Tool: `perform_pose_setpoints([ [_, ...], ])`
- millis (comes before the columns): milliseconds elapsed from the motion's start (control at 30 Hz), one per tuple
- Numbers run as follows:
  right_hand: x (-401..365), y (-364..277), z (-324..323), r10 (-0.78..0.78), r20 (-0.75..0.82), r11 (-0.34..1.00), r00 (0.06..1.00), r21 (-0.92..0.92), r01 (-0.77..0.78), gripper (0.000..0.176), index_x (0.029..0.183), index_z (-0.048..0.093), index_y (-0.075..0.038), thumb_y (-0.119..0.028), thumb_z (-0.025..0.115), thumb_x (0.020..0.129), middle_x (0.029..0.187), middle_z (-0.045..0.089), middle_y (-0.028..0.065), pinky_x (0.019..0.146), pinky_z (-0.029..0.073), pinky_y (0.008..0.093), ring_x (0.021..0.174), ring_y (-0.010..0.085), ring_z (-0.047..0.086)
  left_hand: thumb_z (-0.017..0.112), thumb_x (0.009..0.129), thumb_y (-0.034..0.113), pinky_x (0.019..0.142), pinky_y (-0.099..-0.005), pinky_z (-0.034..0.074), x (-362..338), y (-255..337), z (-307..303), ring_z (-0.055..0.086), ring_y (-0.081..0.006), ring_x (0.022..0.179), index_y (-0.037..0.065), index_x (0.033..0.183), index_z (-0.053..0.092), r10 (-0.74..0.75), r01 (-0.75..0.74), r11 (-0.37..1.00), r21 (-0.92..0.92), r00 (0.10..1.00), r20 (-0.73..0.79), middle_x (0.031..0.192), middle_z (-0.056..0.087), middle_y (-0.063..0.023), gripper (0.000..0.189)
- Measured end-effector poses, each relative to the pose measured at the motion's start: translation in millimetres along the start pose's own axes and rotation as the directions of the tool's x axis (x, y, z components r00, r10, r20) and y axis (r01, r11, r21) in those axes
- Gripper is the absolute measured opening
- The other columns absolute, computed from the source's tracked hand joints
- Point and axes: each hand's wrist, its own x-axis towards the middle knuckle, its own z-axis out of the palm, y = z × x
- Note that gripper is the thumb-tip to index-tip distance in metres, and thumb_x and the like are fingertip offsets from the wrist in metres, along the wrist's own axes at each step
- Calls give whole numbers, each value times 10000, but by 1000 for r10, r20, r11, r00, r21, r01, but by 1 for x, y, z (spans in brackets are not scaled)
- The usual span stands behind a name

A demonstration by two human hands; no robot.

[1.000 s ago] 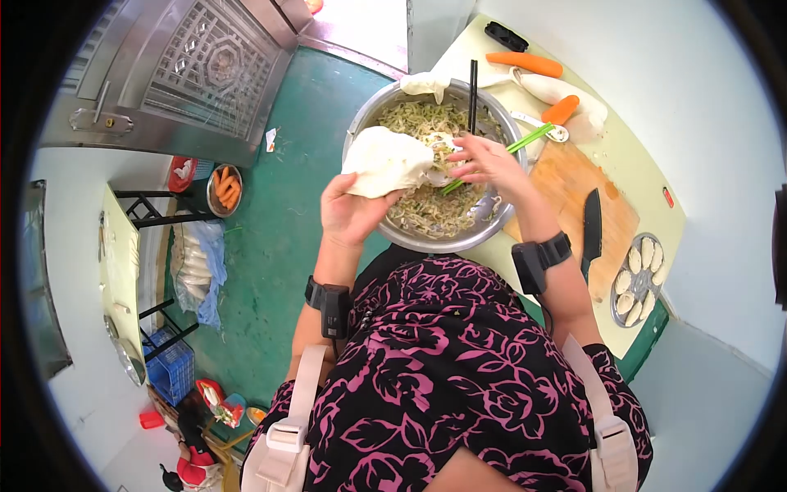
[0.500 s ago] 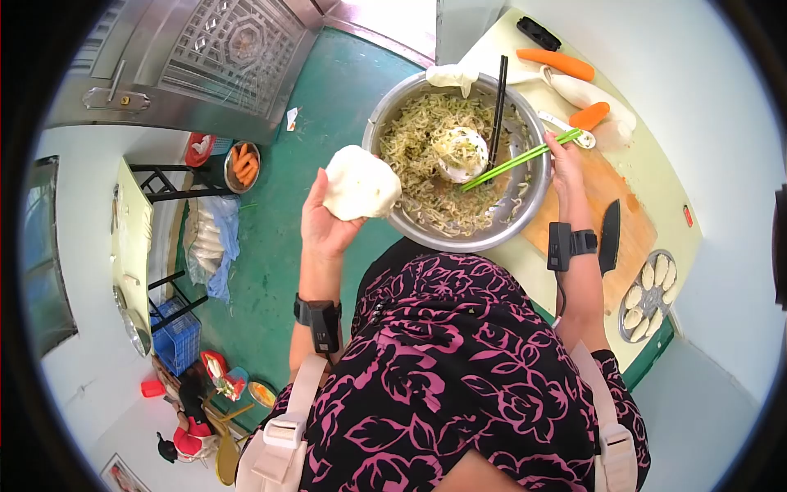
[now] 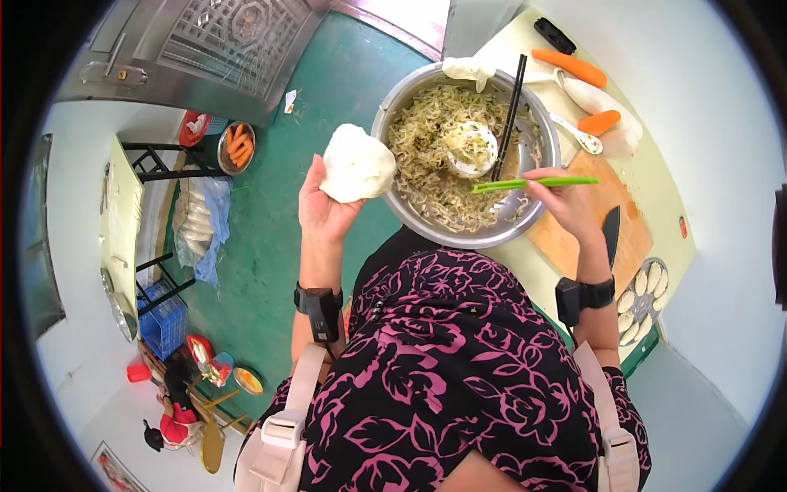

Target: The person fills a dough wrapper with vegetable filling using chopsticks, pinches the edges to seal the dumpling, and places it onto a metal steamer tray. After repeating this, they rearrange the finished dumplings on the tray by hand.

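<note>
On the fingers of my left hand [image 3: 326,205] rests a flat round piece of dough [image 3: 358,164], just left of the large metal bowl [image 3: 551,139]. Shredded green and white filling [image 3: 426,123] covers much of the bowl's inside. My right hand [image 3: 566,199] grips green chopsticks [image 3: 537,184] over the bowl's right rim, their tips above the filling. A small white bowl [image 3: 490,151] with filling in it sits inside the metal one. Black chopsticks [image 3: 511,115] lean there too. A white cloth or dough piece [image 3: 469,70] hangs over the far rim.
The table at right bears a cutting board [image 3: 631,225], a knife [image 3: 611,234], carrots [image 3: 570,67], a white spoon [image 3: 586,141] and a tray of dumplings [image 3: 643,302]. At left are a side table [image 3: 123,221] and carrot basin [image 3: 238,148]. Another person [image 3: 176,418] is at lower left.
My right hand has moved down, and the green chopsticks have turned from slanted to nearly level. My left hand still holds the dough. The view has shifted slightly.
</note>
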Motion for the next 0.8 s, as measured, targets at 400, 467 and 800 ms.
perform_pose_setpoints([
  [400, 44, -9, 33, -593, 70, 795, 802, -105, 597, 209, 914, 625, -61, 30, 581, 731, 879, 600, 98, 668, 461, 268, 774, 188, 578, 333, 894, 386, 984, -533, 241, -19, 6, -13, 321, -360, 1204, -16, 1280, 271, 35, -34, 998, -57, 999, 2, 1310, 331, -188, 560],
  [467, 53, 3, 41, -618, 79, 776, 782, -96, 623, 245, 943, 617, -81, 33, 592, 728, 867, 602, 96, 650, 469, 264, 754, 194, 585, 317, 894, 403, 978, -533, 256, -20, 5, -17, 326, -362, 1201, -10, 1281, 271, 36, -37, 998, -51, 999, -33, 1308, 332, -188, 569],
  [800, 41, -4, 60, -566, 144, 819, 812, -13, 573, 279, 935, 650, -113, 45, 622, 706, 928, 475, 66, 598, 461, 234, 716, 142, 573, 299, 855, 532, 938, -553, 301, -25, -5, -14, 335, -375, 1193, 24, 1293, 277, -24, 23, 999, -24, 999, -42, 1309, 333, -185, 671],
])
